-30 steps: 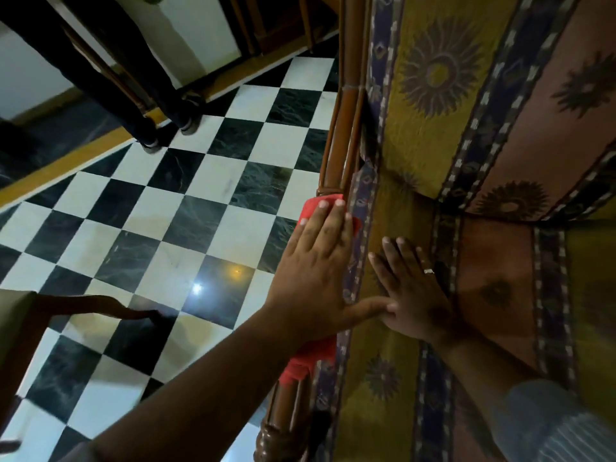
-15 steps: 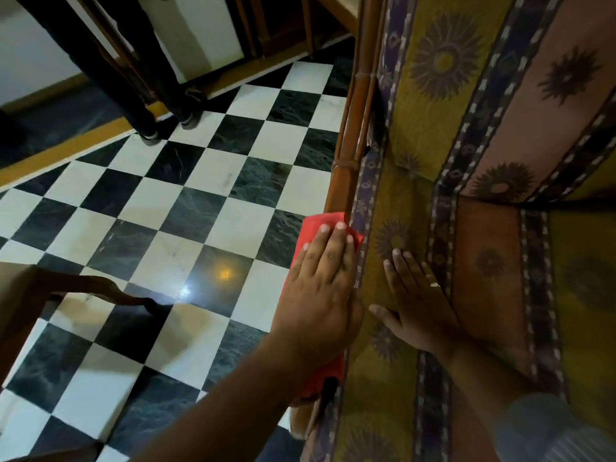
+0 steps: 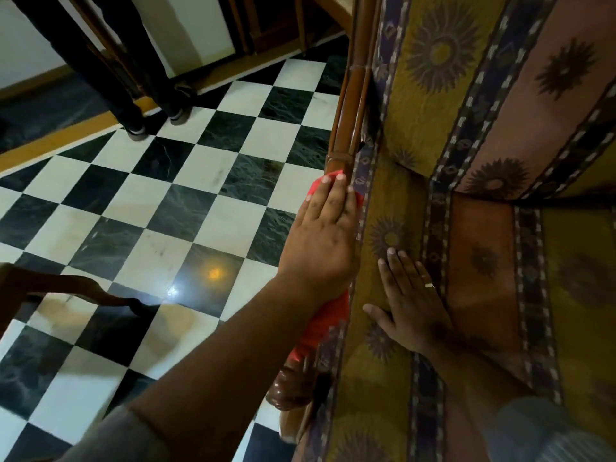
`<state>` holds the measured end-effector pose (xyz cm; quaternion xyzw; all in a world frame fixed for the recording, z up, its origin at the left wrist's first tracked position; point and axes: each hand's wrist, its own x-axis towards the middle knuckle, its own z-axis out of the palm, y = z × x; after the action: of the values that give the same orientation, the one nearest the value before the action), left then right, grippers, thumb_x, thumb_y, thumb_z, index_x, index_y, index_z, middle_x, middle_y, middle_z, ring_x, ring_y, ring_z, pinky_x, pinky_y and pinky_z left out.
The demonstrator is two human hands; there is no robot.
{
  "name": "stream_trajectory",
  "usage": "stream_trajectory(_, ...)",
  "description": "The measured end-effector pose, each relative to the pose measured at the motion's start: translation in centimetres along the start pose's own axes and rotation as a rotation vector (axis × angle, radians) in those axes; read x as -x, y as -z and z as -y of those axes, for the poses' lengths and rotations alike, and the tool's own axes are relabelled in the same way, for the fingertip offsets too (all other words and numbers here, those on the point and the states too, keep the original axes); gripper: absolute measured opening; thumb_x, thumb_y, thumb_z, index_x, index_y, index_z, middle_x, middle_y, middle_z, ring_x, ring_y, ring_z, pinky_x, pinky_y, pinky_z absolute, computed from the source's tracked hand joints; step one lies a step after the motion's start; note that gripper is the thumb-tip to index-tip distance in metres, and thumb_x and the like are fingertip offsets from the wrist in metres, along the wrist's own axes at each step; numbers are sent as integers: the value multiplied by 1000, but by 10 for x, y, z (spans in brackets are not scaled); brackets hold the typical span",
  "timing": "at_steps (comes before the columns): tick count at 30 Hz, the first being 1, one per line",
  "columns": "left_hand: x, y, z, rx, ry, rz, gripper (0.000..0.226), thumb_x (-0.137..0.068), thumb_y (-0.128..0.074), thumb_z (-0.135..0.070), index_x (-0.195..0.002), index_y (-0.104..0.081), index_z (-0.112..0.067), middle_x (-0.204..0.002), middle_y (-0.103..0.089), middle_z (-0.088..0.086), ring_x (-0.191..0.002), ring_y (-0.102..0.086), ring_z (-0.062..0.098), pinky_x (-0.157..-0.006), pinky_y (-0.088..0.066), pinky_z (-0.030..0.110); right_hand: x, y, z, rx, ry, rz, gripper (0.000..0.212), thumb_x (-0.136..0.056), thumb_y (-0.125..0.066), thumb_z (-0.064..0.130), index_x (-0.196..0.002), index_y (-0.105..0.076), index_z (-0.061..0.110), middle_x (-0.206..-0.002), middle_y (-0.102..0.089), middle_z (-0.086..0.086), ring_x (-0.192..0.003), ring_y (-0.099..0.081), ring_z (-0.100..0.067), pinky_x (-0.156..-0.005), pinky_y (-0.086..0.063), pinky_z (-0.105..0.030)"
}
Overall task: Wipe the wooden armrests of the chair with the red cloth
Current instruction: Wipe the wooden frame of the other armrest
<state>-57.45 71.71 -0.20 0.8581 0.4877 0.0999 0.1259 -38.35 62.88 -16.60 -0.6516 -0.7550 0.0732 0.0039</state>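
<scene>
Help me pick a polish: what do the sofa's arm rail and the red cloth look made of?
The arm rail looks like varnished wood: reddish-brown, glossy, with turned rings. The red cloth looks like soft matte fabric, draping under the left hand; fibre unclear.

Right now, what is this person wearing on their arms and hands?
The left hand has no visible ring; its plain grey sleeve leaves the forearm bare. The right hand wears a thin shiny ring and a pale, finely striped sleeve.

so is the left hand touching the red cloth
Touching: the head view shows the left hand lying flat on the red cloth, which shows past its fingertips and below its wrist.
</scene>
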Motion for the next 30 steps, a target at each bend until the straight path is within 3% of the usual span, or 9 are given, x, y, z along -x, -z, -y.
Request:
stream_trajectory(3,18,-3,-1,-21,12,-27,70,-103,-24,-52,-157,-5,-13,-167,2,8,-151,16,19,-121,7,36,0,1,-1,-8,10,31,94,-92,-22,76,-156,-18,7,-166,-12,-16,-154,-10,-31,-123,-14,-50)
stream_trajectory(8,73,-3,-7,-8,52,83,107,-84,-23,-86,-157,10,-14,-166,18,5,-151,23,19,-123,2,45,-2,8,0,-61,5,58,93,-92,-17,75,-155,-22,7,-166,-15,-16,-154,-13,-32,-120,-20,-56)
stream_trajectory(14,97,-1,-9,-49,13,124,111,-82,-24,-88,-158,2,-12,-167,10,8,-154,15,23,-122,-2,49,0,7,1,-56,12,46,95,-90,-23,75,-157,-17,8,-167,-9,-15,-155,-5,-30,-124,-12,-52)
stream_trajectory(19,43,-3,-7,-160,18,110,113,-81,-18,-90,-157,0,-9,-167,9,11,-153,16,24,-124,1,44,3,5,-1,-66,42,-24,91,-93,-14,71,-154,-26,4,-164,-19,-19,-152,-18,-36,-121,-20,-55)
stream_trajectory(23,3,-4,-5,-176,31,74,115,-79,-12,-92,-156,-7,-8,-167,-1,13,-154,8,25,-124,0,44,2,-2,0,-42,24,-55,92,-93,-29,73,-156,-21,7,-165,-16,-17,-153,-15,-33,-121,-22,-54)
stream_trajectory(30,-52,3,-1,-197,48,97,117,-77,-13,-93,-157,-5,-9,-168,2,11,-154,9,25,-126,-1,45,2,-4,-1,-24,-8,3,93,-93,-24,76,-158,-14,11,-168,-9,-12,-155,-5,-27,-124,-11,-50)
